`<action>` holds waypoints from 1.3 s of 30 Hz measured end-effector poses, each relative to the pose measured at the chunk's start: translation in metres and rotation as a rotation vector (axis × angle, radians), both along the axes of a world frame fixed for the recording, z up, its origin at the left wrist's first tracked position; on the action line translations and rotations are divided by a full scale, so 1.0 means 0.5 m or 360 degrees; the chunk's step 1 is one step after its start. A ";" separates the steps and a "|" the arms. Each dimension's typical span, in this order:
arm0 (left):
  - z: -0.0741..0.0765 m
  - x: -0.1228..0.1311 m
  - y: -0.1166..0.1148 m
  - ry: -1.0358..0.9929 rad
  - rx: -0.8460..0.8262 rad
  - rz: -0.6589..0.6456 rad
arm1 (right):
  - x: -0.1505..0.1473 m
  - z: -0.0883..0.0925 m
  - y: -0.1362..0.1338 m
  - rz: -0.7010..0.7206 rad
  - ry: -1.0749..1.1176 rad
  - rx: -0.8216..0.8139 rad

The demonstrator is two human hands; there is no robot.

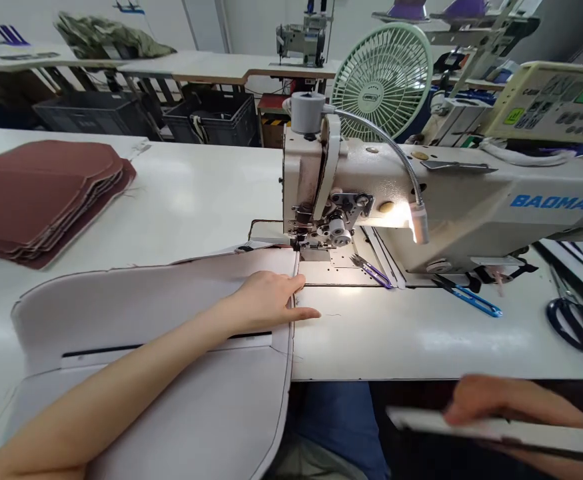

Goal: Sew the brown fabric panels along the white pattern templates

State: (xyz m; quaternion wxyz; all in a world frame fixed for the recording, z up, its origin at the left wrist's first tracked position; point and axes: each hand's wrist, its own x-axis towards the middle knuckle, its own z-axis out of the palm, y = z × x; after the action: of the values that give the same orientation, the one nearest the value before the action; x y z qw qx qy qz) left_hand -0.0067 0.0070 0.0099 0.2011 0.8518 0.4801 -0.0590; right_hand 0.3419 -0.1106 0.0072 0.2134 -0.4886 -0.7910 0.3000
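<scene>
Left hand (264, 300): thumb, fingers apart on pale panel (211, 407), before sewing machine (464, 197)
Right hand (486, 400): clamped on white strip (541, 433)
Crate (232, 127): behind sewing machine, strap (199, 129) over rim
Blue lettering (550, 202): "BAOMA"

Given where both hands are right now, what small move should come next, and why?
Probably raise the right hand to bring the blurred pale strip toward the sewing machine: the strip is on the person's side of the table's front edge, apart from the grey panel. The left hand lies on that panel near the machine, so it could steady it.
</scene>
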 end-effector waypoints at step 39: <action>-0.017 -0.020 0.037 -0.0206 0.0154 0.0068 | -0.371 -0.141 0.230 0.0740 -0.0391 0.1215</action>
State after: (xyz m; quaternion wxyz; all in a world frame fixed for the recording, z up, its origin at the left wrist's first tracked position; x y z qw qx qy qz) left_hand -0.0168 0.0257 0.0013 0.1916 0.8521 0.4864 0.0237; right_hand 0.1563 0.0045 -0.0631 0.2099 -0.2165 -0.9529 -0.0329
